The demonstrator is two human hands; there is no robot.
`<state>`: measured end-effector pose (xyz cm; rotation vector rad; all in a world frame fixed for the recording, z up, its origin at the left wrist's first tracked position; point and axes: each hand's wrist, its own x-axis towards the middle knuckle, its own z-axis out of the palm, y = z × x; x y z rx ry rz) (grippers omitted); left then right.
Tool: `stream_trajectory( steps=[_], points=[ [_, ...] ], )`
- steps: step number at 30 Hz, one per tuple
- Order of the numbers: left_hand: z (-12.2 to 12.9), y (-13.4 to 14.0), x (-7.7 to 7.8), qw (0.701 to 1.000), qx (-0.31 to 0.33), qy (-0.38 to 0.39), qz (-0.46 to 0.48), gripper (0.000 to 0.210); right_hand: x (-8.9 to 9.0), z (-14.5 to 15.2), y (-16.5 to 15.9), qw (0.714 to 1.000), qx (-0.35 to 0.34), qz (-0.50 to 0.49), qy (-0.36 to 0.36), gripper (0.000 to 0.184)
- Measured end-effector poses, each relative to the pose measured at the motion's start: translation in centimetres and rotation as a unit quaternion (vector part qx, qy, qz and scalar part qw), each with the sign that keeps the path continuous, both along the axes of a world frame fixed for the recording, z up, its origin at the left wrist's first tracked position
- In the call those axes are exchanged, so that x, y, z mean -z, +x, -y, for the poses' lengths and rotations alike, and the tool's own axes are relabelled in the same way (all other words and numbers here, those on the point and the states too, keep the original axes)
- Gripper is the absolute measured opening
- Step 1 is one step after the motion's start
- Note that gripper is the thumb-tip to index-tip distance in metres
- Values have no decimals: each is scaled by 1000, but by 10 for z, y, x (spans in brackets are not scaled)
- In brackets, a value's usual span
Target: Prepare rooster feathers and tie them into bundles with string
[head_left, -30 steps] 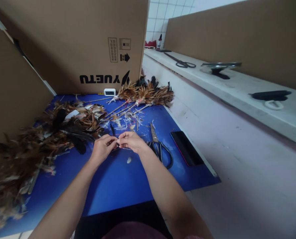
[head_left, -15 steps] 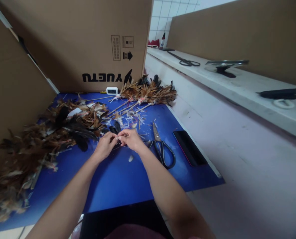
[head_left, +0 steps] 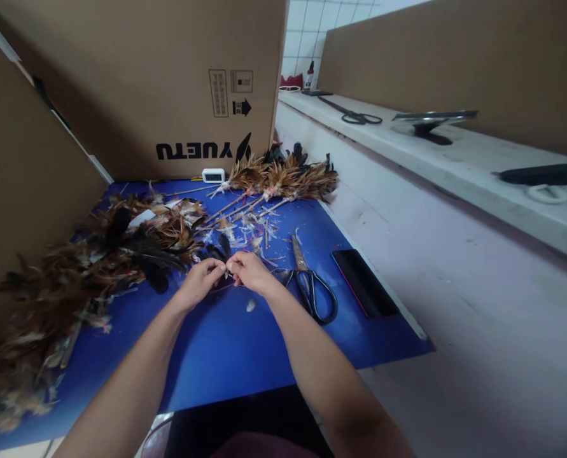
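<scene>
We position the left hand (head_left: 201,281) and right hand (head_left: 251,273) above the tabletop (head_left: 226,362), fingertips close together. Our left hand's fingers are pinched on the dark feathers (head_left: 224,245), which project just beyond them. Our right hand's fingers are pinched together alongside; we cannot tell what they grip. Scissors (head_left: 300,254) lie right of it, near the phone (head_left: 365,283).

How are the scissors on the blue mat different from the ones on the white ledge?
The mat scissors lie near the right hand; the ledge scissors lie farther away. The mat scissors look mottled brown-grey along the blade; the ledge scissors' blade end looks dark. Both have dark looped handles.
</scene>
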<state>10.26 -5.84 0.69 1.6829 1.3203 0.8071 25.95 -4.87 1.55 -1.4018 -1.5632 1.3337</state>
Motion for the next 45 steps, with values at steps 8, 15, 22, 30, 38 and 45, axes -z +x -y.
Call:
stream_trajectory(
  steps=[8,15,22,30,38,45],
  points=[
    [4,1,-10,994,0,-89,67,36,2,-1,2,997,15,-54,-50,14],
    [4,2,-10,996,-17,-67,64,36,-4,1,3,991,22,-99,-83,17],
    [5,3,-8,997,-34,-29,66,31,-9,3,3,980,16,-150,-131,19],
    [4,5,-4,994,-42,4,98,25,-15,7,1,962,11,-214,-170,15],
    [4,5,1,989,-61,-27,136,28,-10,5,1,956,15,-241,-168,21],
    [5,7,-1,984,-83,-53,152,29,-12,6,-1,959,32,-222,-170,18]
  ],
)
